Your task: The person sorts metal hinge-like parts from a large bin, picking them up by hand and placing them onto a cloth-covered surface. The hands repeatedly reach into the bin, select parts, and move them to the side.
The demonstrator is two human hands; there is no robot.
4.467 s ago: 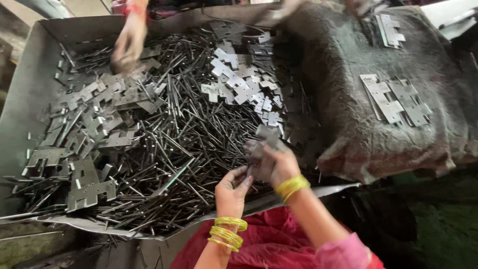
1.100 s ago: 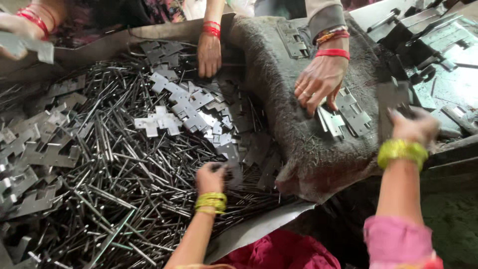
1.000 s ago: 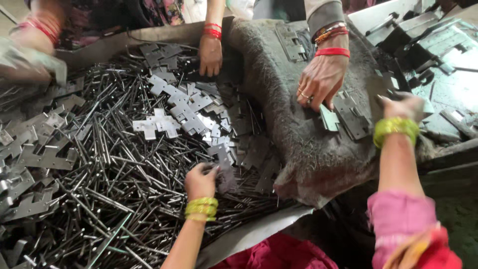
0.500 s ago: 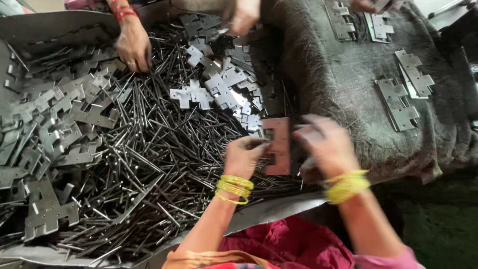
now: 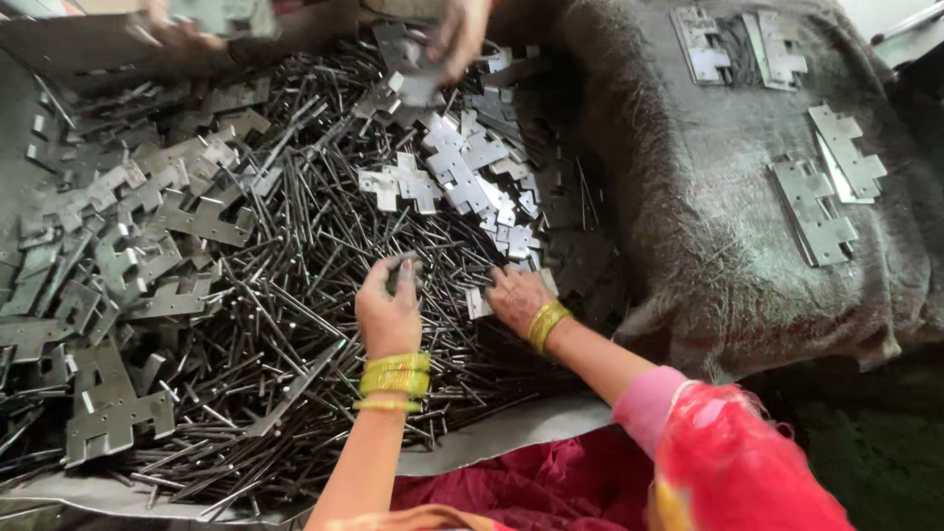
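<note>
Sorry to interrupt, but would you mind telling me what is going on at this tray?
A person is working over a large metal tray heaped with thin metal pins and flat notched metal plates. Their left hand pinches something small and dark above the pins, while their right hand rests among small bright plates. Across the tray, another person's hand reaches into the pile. A few plates lie sorted on the grey cloth beside it.
</note>
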